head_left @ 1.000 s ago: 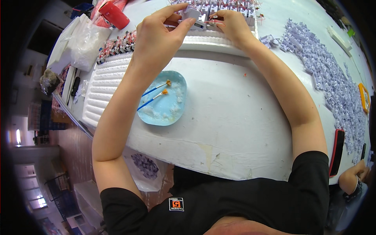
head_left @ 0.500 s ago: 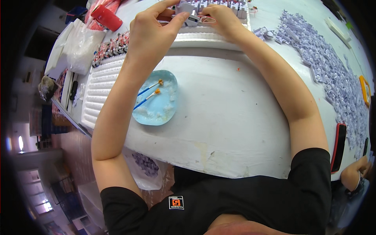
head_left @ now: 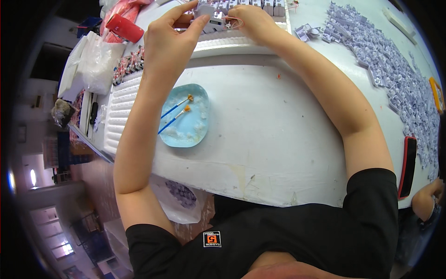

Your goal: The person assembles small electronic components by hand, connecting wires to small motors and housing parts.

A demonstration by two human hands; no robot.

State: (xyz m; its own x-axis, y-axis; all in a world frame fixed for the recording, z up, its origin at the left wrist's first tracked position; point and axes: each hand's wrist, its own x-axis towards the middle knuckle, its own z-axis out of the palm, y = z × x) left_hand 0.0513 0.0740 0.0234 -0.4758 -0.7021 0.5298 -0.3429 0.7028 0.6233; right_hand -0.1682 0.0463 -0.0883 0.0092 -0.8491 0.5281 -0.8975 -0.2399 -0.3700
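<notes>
Head view: the left hand (head_left: 173,41) grasps a grey plastic case (head_left: 203,10) between thumb and fingers, above a white foam tray (head_left: 232,45) on the worktop (head_left: 278,139). The right hand (head_left: 254,22) curls its fingers by a thin wire (head_left: 241,20); whether they grip it cannot be told.

The worktop (head_left: 260,135) is brightly, evenly lit, with a soft shadow along the white tray's near edge (head_left: 232,49). The room (head_left: 100,186) at left is dim, apart from glare at the window (head_left: 65,249). Fisheye distortion curves straight edges; corners darken to black.
</notes>
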